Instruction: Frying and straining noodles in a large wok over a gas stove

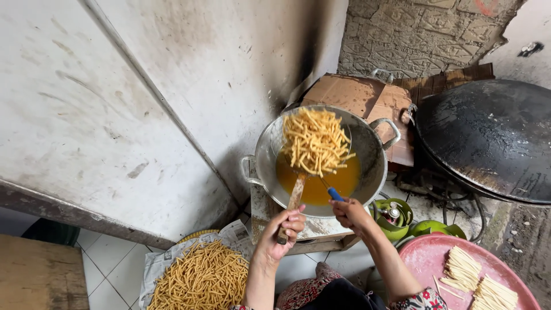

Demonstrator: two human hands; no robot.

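My left hand (279, 229) grips the wooden handle of a wire skimmer (297, 192). The skimmer is lifted above a steel wok (376, 158) and carries a heap of golden fried sticks (315, 141). Amber oil (338, 182) fills the wok's bottom. My right hand (350, 213) holds a thin utensil with a blue handle (335, 194) whose tip reaches under the skimmer. Both hands are at the wok's near rim.
A paper-lined basket of fried sticks (201, 278) sits low left. A pink tray (427, 258) with pale raw sticks (476, 281) lies low right. A green gas cylinder (393, 215) stands beside the stove, a large black wok (491, 138) at right, and a stained wall (143, 103) at left.
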